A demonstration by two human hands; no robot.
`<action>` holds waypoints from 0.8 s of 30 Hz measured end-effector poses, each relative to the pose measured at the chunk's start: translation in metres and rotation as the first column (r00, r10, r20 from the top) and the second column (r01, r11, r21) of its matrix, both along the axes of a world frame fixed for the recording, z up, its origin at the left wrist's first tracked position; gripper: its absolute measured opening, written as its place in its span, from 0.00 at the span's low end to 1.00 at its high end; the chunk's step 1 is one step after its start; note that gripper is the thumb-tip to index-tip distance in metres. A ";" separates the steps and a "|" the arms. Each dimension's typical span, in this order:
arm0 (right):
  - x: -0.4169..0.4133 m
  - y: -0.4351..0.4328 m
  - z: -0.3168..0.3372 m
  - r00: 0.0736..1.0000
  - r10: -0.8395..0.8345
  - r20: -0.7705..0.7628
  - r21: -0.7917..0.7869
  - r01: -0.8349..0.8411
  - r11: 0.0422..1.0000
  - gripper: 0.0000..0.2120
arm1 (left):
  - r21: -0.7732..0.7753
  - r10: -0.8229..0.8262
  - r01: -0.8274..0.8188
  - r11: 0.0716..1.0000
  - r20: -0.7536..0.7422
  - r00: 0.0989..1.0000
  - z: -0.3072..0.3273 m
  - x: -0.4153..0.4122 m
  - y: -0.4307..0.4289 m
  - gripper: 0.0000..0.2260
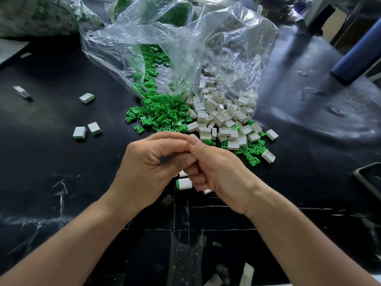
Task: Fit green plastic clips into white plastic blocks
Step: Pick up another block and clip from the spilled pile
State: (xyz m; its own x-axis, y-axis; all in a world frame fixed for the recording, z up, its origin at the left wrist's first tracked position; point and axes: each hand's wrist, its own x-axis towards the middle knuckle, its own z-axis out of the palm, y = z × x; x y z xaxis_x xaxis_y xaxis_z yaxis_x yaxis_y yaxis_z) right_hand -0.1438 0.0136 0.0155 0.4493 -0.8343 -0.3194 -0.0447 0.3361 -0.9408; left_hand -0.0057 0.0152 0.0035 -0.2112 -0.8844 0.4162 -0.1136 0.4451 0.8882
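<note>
Black desk point(61, 182). Far left, a lone white piece point(21, 91) lies on its own. To its right are three assembled blocks with green showing at one end: one higher up point(87, 98) and a pair side by side point(79, 132), all well apart from the stock.

Centre-left, a green clip pile point(162, 112) spills out of a clear plastic bag point(185, 48) onto the desk.

Left hand point(148, 162) is below the pile. Its grip is curled inward and its fingertips meet the right thumb. Any piece inside is hidden, so I cannot tell what it holds.

Just under the joined hands, an assembled block point(184, 183) lies on the desk, white body with a green end. More white bits beside it are mostly covered.

Right hand point(218, 168) has its grip curled too, thumb on top and pressed toward the left fingers. Its contents are also hidden, cannot tell.

The white block pile point(222, 114) sits right of the green, touching it, with loose clips mixed in along its near edge.

Far right are a dark blue tube point(358, 56) and a tray corner point(369, 178).

Step, judged: likely a press-fit in progress between the two grips, clip into block.

Next move probably calls for a firm squeeze until the clip seats, then dropping the finished piece with the others. After that, one fresh clip and one fresh block, both within easy reach.
</note>
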 end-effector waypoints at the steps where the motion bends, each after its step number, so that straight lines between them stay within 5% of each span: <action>1: 0.001 0.001 0.001 1.000 -0.013 -0.004 -0.007 0.013 1.000 0.19 | 0.002 0.000 0.000 1.000 -0.010 1.000 0.000 0.000 0.001 0.11; 12: 0.003 0.002 -0.001 0.999 -0.047 0.007 0.018 0.047 0.999 0.19 | 0.032 0.036 -0.035 0.999 -0.026 0.999 -0.004 0.000 -0.002 0.07; 15: -0.001 -0.002 0.002 0.997 0.026 0.067 0.051 -0.029 0.998 0.23 | 0.131 -0.012 0.034 0.991 -0.165 0.986 -0.002 -0.002 -0.002 0.08; 18: -0.006 -0.005 0.006 0.987 0.048 0.152 0.094 -0.063 0.994 0.16 | 0.195 -0.033 0.090 0.977 -0.279 0.960 0.001 -0.002 -0.001 0.07; 24: -0.010 -0.005 0.006 0.987 0.008 0.164 0.130 -0.029 0.991 0.13 | 0.308 -0.060 0.151 0.939 -0.288 0.956 0.001 0.000 0.001 0.08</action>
State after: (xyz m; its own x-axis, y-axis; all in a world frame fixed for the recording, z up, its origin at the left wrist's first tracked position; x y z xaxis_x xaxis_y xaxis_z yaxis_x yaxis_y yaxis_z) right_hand -0.1534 0.0082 0.0216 0.5190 -0.7812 -0.3470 0.0977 0.4575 -0.8838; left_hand -0.0061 0.0160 0.0047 -0.2309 -0.9587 0.1660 0.1825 0.1249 0.9752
